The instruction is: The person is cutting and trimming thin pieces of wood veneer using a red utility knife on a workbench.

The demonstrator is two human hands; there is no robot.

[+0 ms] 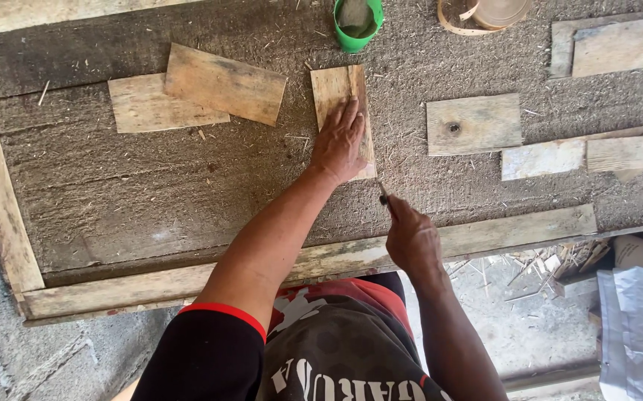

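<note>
A small pale wooden board (340, 104) is pinned flat near the middle of the dusty worktop (188, 193), its long side running from near to far. The left hand (340, 141) is spread open over the board's near half, palm down, fingers pointing away. Just beside the board's near right corner, the right hand (410, 238) is closed around a thin dark tool (384, 194), whose tip is seen at the board's edge; what kind of tool it is cannot be told. Two overlapping boards (195, 93) are laid to the far left, and a knotted board (473, 124) to the right, with further offcuts (581, 152) beyond it. A green cup (357, 26) is stood at the far edge, near a coil of tan strip (477, 16).
</note>
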